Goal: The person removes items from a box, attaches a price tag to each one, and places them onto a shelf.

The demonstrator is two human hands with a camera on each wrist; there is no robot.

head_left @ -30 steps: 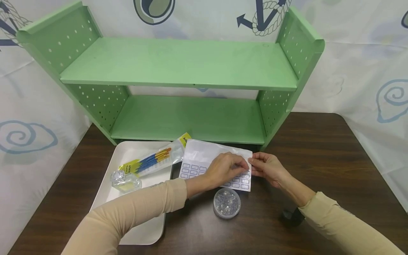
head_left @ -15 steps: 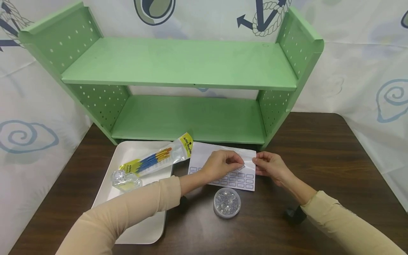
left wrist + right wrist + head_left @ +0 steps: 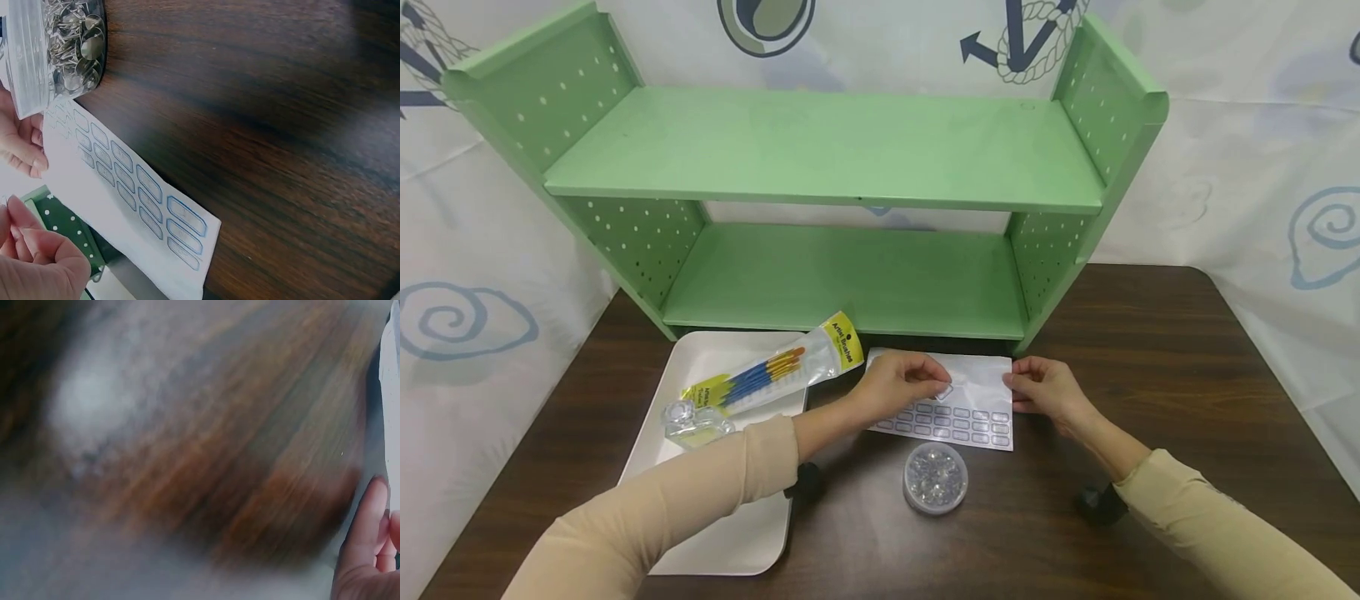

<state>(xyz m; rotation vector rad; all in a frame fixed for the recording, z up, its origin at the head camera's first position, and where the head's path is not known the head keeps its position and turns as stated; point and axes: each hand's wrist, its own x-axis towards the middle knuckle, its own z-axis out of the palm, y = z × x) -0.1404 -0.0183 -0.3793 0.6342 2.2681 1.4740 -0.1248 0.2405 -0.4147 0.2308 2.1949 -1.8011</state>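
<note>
from my far place behind the cameras, i see the left hand [image 3: 895,386] with thumb and finger closed together on one small sticker [image 3: 944,392], just over the sticker sheet [image 3: 973,390]; whether a corner is attached, i cannot tell. the long axis of the sheet goes from left to right between the hands, and its printed frames [image 3: 961,424] are on the side near to me. the right hand [image 3: 1048,393], farther from the small sticker, pinches the right edge of the sheet. the round jar [image 3: 936,478] is in front of the near edge. on the brush packet [image 3: 775,372] i read "artist brushes"; print inside the frames is too small for reading.
</note>
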